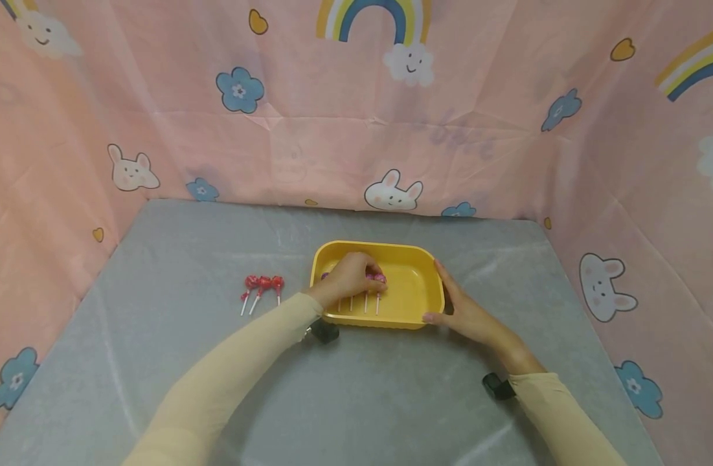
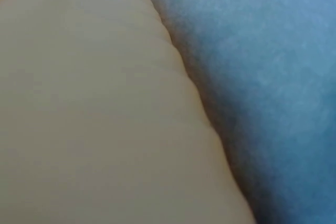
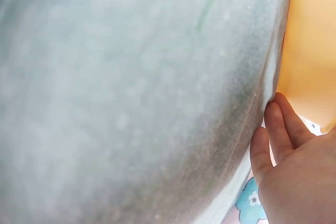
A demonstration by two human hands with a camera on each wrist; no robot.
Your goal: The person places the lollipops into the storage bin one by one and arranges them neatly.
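In the head view my left hand (image 1: 351,274) reaches into a yellow tray (image 1: 416,278), its thumb and fingertips pinching the purple-wrapped head of the rightmost lollipop (image 1: 380,279). Several purple lollipops lie in a row there, white sticks toward the tray's front wall, partly covered by this hand. My right hand (image 1: 464,313) holds the tray's front right corner, with the thumb at the front rim and the fingers along the right side. Its fingers (image 3: 277,127) show beside the yellow wall in the right wrist view. Only a beige sleeve (image 2: 105,103) and grey cloth fill the left wrist view.
Left of the tray, three red-wrapped lollipops (image 1: 265,283) lie side by side on the grey cloth-covered table (image 1: 356,401). Pink printed curtains (image 1: 309,142) stand round the back and both sides. A black band device (image 1: 498,386) sits on the right wrist.
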